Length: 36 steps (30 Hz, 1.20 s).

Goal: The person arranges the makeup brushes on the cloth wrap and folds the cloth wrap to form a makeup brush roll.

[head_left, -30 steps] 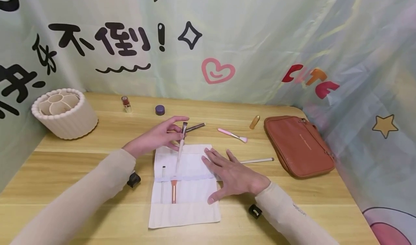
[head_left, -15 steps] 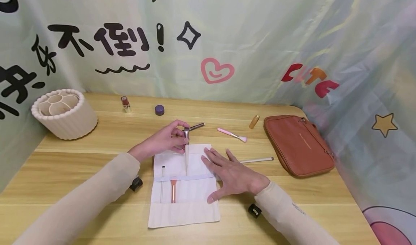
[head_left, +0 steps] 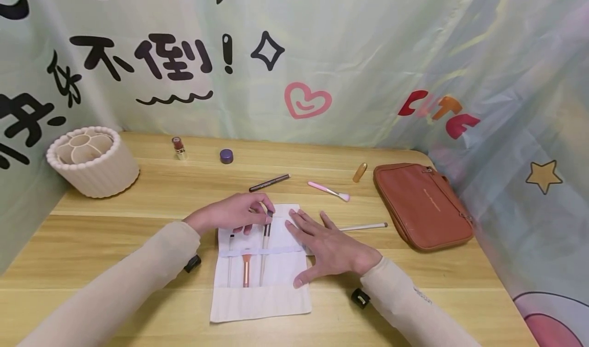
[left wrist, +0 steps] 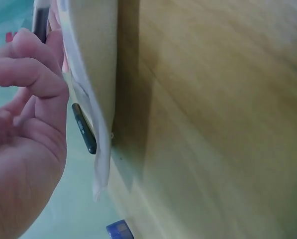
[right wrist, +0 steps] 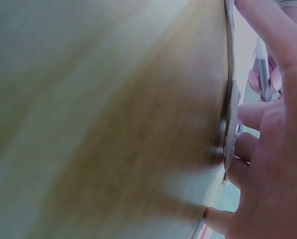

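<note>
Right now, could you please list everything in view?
Cloth: one, white, centre
Brushes: three, copper and pale, in cloth
Pen: one, black, behind cloth
Loose brushes: two, pink and white, right
Tube: one, gold, by pouch
Pouch: one, brown, right
Pot: one, purple, back
Lipstick: one, reddish, back
Organiser: one, cream, left
Table: one, tan, beneath
Backdrop: one, green, behind
Sleeves: two, beige, arms
Cameras: two, black, wrists
Left hand: one, pinching brush
Right hand: one, on cloth
</note>
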Motion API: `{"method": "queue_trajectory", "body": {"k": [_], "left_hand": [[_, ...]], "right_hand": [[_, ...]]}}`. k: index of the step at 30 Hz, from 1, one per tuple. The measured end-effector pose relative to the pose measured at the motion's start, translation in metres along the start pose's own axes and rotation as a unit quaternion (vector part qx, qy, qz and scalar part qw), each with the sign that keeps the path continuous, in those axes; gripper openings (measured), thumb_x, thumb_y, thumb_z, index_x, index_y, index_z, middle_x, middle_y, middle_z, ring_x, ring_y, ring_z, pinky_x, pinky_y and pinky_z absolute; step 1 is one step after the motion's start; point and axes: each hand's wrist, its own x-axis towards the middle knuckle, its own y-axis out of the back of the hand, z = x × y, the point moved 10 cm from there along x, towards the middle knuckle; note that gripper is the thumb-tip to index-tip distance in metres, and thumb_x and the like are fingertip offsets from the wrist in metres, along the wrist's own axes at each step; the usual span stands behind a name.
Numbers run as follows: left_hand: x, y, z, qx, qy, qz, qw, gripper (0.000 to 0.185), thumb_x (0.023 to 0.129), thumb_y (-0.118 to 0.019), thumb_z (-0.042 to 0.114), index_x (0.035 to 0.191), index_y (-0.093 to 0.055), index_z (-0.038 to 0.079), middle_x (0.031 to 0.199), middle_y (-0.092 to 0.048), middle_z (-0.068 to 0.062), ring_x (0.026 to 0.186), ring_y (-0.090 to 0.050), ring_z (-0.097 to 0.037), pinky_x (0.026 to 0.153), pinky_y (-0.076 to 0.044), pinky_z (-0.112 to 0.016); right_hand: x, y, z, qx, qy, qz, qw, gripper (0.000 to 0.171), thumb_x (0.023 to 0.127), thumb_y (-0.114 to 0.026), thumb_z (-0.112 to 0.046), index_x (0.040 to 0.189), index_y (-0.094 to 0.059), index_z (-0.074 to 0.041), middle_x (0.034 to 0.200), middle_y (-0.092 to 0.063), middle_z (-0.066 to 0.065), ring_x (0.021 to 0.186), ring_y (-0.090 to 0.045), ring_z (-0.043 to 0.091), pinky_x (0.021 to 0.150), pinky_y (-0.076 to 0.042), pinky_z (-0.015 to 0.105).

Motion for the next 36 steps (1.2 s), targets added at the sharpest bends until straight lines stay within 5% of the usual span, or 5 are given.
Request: {"method": "queue_trajectory", "body": {"k": [5, 15, 25, 36], "left_hand": [[-0.003, -0.007, 0.0, 0.033, 0.0, -0.031, 0.999, 0.01, 0.108, -0.07, 0.027, 0.109, -0.074, 0.018, 0.089, -0.069, -0.001, 0.057, -0.05, -0.012, 0.055, -0.044, -0.025], [-0.006, -0.014, 0.0, 0.049, 0.008, -0.057, 0.9971, 0.009, 0.104, -0.075, 0.028, 0.103, -0.074, 0.02, 0.085, -0.069, 0.001, 0.055, -0.047, -0.012, 0.057, -0.04, -0.025], [-0.008, -0.007, 0.002, 0.099, -0.001, -0.049, 0.9939, 0.009, 0.106, -0.073, 0.031, 0.104, -0.081, 0.026, 0.104, -0.076, 0.01, 0.099, -0.063, -0.016, 0.094, -0.05, -0.038], [-0.016, -0.002, 0.002, 0.106, -0.007, -0.04, 0.9935, 0.016, 0.106, -0.073, 0.027, 0.12, -0.079, 0.021, 0.109, -0.074, 0.007, 0.094, -0.063, -0.012, 0.082, -0.056, -0.032]], "right_hand": [[-0.001, -0.001, 0.001, -0.002, 0.002, 0.001, 1.0, 0.13, 0.083, -0.072, -0.085, 0.176, -0.013, -0.017, 0.185, 0.003, 0.004, 0.172, 0.003, 0.025, 0.136, -0.003, 0.068], [0.0, -0.001, 0.001, 0.0, 0.0, 0.002, 1.0, 0.13, 0.082, -0.072, -0.086, 0.176, -0.013, -0.018, 0.185, 0.003, 0.004, 0.172, 0.004, 0.024, 0.136, -0.003, 0.067], [-0.001, 0.0, 0.0, -0.001, 0.001, 0.003, 1.0, 0.13, 0.083, -0.072, -0.086, 0.176, -0.014, -0.017, 0.185, 0.002, 0.004, 0.172, 0.003, 0.025, 0.136, -0.003, 0.067], [-0.001, 0.001, 0.0, -0.002, 0.001, 0.004, 1.0, 0.131, 0.082, -0.072, -0.086, 0.176, -0.014, -0.017, 0.185, 0.002, 0.004, 0.172, 0.002, 0.025, 0.136, -0.004, 0.068]]}}
